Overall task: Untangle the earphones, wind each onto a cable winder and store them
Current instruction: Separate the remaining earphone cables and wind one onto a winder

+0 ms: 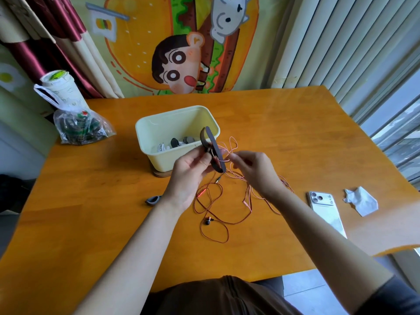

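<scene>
Brown shirt (227,296) sits at the bottom of view, with two bare forearms reaching over the near edge of the surface (91,212).

Left hand (193,171): fingers curled round the lower part of one dark cable winder (212,151), held up in front of the box and tilted.
Right hand (252,171): thumb and forefinger are together, pinching the pink earphone cable (250,189) just beside the winder. The rest of that cable hangs down and trails on the surface under the wrist.

Earphone cables out: 2. The pink one is tangled with a red earphone cable (213,221), which lies looped mid-surface with one dark earbud showing.

Winders: 1 in hand and 1 grey winder (154,200) on the surface left of the left wrist. More dark ones lie in the cream box (177,123) with white earphones; I can't tell the count.

Others, 1 each:
- phone (322,203), toward the right edge
- crumpled tissue (361,201), just beyond the phone
- plastic bag (79,126), far left corner
- cup (61,87), behind the bag
</scene>
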The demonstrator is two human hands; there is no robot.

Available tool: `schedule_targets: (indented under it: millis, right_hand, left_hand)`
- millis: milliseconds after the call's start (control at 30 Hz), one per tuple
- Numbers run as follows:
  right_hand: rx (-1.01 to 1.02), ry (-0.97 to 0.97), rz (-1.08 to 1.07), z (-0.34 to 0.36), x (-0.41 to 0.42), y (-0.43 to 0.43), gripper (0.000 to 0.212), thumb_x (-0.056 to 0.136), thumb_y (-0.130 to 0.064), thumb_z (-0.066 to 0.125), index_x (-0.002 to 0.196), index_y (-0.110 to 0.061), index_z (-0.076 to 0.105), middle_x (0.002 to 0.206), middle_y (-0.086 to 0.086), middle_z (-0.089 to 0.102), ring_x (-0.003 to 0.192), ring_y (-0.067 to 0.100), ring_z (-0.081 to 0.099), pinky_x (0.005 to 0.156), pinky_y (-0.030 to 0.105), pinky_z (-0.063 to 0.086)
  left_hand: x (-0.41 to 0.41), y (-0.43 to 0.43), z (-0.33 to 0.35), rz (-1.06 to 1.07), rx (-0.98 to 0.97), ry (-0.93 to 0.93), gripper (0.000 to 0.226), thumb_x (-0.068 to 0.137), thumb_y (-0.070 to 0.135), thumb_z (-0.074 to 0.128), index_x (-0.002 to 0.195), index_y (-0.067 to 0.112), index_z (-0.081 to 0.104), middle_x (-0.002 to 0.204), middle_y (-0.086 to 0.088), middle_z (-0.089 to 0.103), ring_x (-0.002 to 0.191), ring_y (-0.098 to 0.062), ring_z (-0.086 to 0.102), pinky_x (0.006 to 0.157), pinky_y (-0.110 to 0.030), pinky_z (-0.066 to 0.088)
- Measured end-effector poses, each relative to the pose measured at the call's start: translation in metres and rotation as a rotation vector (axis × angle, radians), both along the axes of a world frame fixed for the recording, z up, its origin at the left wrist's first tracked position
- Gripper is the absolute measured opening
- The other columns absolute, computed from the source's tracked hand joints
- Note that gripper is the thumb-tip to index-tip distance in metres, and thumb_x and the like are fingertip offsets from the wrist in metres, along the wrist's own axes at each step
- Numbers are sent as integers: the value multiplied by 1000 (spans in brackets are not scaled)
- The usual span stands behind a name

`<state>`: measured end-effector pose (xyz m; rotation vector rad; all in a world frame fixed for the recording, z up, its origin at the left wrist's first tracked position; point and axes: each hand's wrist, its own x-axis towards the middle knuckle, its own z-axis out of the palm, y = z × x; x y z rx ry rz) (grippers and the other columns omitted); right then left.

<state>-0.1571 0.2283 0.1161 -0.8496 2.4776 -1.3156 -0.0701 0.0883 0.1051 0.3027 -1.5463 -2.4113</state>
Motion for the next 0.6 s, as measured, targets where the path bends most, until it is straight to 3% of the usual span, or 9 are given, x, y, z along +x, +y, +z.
schedule_targets:
  millis: [100, 167, 267, 333, 467, 533, 600]
  right_hand:
    - [7, -42, 9, -8, 13, -4, 21, 96, -25, 51, 100, -15, 69, 67, -5, 53, 58, 10, 43, 49, 16, 32]
    - [19, -61, 22, -9, 17, -6, 22, 97, -25, 48, 96, -15, 67, 69, -3, 54, 59, 11, 44, 51, 17, 33]
    - [83, -11, 41, -3, 14, -5, 26, 100, -21, 41, 87, -14, 62, 68, -4, 50, 56, 6, 40, 51, 15, 32]
    - [137, 20, 80, 1, 11, -4, 29, 102, -20, 37, 85, -12, 59, 74, -2, 53, 62, 7, 43, 56, 14, 34]
    - [189, 42, 158, 6, 11, -4, 31, 98, -35, 42, 82, -13, 57, 69, -6, 49, 59, 7, 43, 52, 16, 34]
    - [257, 182, 187, 5, 6, -3, 29, 92, -43, 51, 80, -17, 57, 71, -9, 49, 59, 6, 43, 52, 19, 33]
    - [311, 278, 194, 7, -1, -3, 22, 90, -38, 58, 87, -17, 66, 79, -9, 54, 62, 4, 45, 53, 17, 34]
  left_hand:
    - [-5, -4, 3, 110, 196, -20, 23, 96, 9, 46, 113, 12, 62, 114, -12, 67, 110, -24, 63, 93, -37, 52]
    - [-7, -7, 4, 172, 292, -51, 23, 99, 7, 43, 111, 13, 61, 110, -10, 67, 103, -21, 65, 86, -31, 56]
    - [-6, -17, 1, 197, 261, -100, 23, 98, 6, 43, 115, 8, 60, 117, -18, 64, 104, -24, 65, 86, -32, 57]
    - [-4, -22, -6, 232, 77, -158, 23, 98, 5, 46, 115, 8, 62, 118, -17, 65, 109, -26, 64, 91, -37, 55]
    - [0, -27, -24, 328, -663, -296, 24, 95, 9, 55, 115, 14, 67, 110, -2, 69, 104, -14, 63, 94, -31, 51]
    - [2, -27, -31, 270, -788, -330, 26, 94, 8, 56, 117, 11, 67, 110, -5, 67, 101, -14, 61, 92, -28, 50]
    - [5, -25, -36, 203, -900, -352, 26, 93, 6, 57, 118, 9, 66, 106, -6, 63, 95, -13, 56, 84, -19, 48]
